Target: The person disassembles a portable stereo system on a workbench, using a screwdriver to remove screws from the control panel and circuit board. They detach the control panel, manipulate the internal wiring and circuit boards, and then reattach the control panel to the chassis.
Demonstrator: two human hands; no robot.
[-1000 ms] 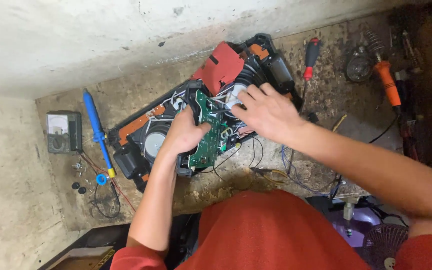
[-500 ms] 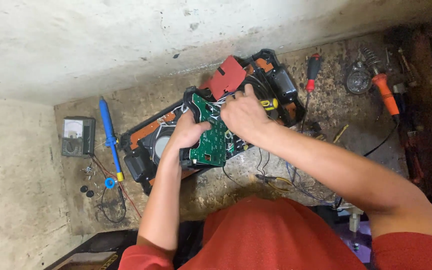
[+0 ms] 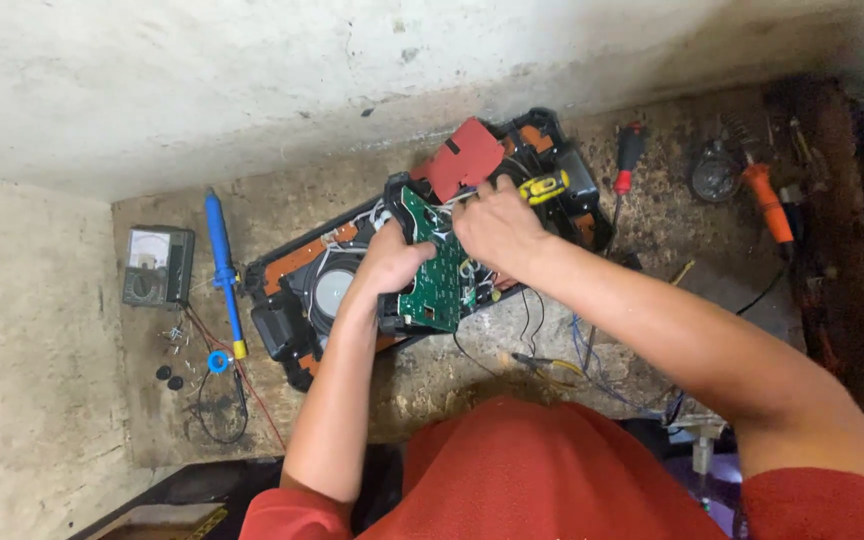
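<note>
A black and orange speaker housing [image 3: 297,290] lies opened on the bench, a round speaker cone [image 3: 333,290] showing. My left hand [image 3: 392,265] grips the edge of a green circuit board [image 3: 439,275] tilted up from the housing. My right hand [image 3: 495,228] rests on the top of the same board among white wires, fingers curled; what it pinches is hidden. A red plastic panel [image 3: 464,158] and a yellow-handled tool [image 3: 544,187] sit just behind my right hand.
A blue soldering iron [image 3: 222,260] and a grey multimeter [image 3: 157,267] lie at left. A red-handled screwdriver [image 3: 628,160], an orange-handled tool [image 3: 768,205] and loose wires [image 3: 592,370] lie at right. A rough wall [image 3: 252,80] runs behind.
The view has shifted, so the housing sits lower and more central. Both hands stay on the green board, which is tilted up more steeply than a second ago.
</note>
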